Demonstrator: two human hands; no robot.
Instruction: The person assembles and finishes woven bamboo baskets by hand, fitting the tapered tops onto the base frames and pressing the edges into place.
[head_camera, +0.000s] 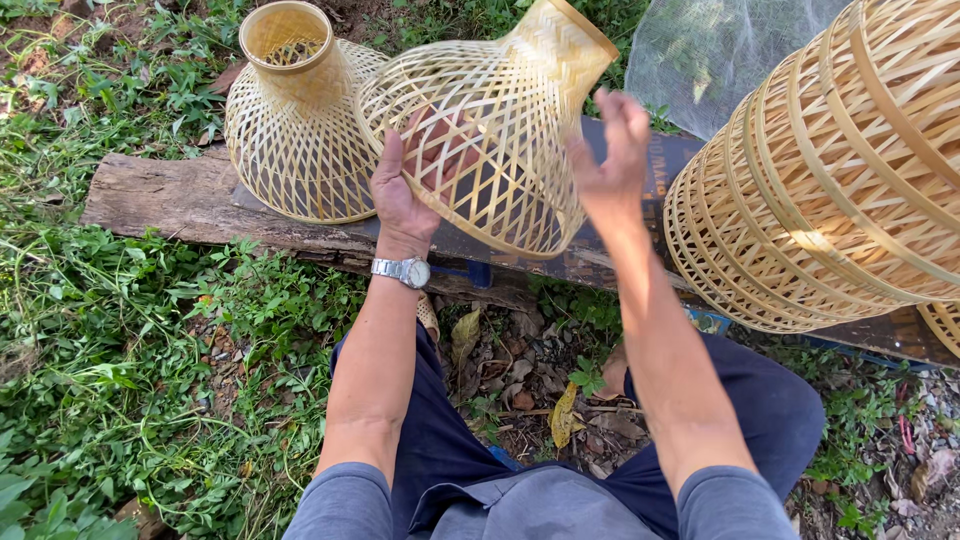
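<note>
Outdoors, on a grassy patch: a seated person in dark trousers and grey sleeves lifts a woven bamboo basket (490, 140) above a weathered wooden plank (160, 195). A dark flat board (640, 160) w/ faint brownish lettering lies on the plank, behind the basket; the print is too small to read.

The basket is bell-shaped: wide round mouth at lower right, narrow collar of tight plaiting at upper right, body an open diamond lattice of pale yellow strips. It is tilted, held clear of the plank, roughly centre frame.

Left hand (405, 185), steel wristwatch (402, 270) on the wrist, is pressed to the basket's lower-left side; fingers reach inside the lattice, showing through the weave, and grip the wall. Right hand (615, 150) is at the basket's right edge, fingers loosely curled, thumb up; whether it actually clasps the rim I can't tell.

Just left, touching or nearly so, a second basket (290, 130) of the same shape stands upright on the plank, collar up. At right, a much larger barrel-like cage (820, 190) of broad bamboo hoops lies on its side. Behind it, a sheet of fine grey netting (710, 60). Below: weeds, dry leaves, bare soil between the person's knees.
</note>
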